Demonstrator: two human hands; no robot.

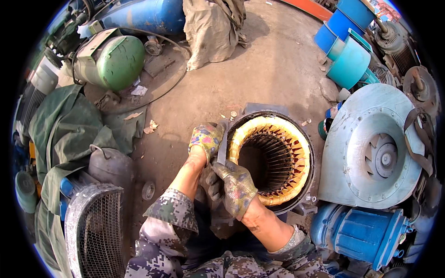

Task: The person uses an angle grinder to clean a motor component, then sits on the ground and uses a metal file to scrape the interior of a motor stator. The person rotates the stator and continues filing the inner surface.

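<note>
A motor stator (303,162) stands upright in its dark housing in front of me, its round bore facing up. Yellowish wrapped winding ends ring the opening, with dark slots inside. Along the left rim of the housing lies a flat grey metal strip (223,149), shaped like a file. My left hand (206,138), in a flower-patterned glove, is closed at the strip's far end; its fingertips are partly hidden. Nearer to me, my right hand (236,187), in a dirty patterned glove, grips the near end, thumb lying along it.
A pale blue fan housing (345,162) and a blue motor (366,231) stand close on the right. To the left are a green tarp (65,125), a wire-mesh guard (99,231) and a green tank (121,62). A hose (174,85) crosses the dirt floor.
</note>
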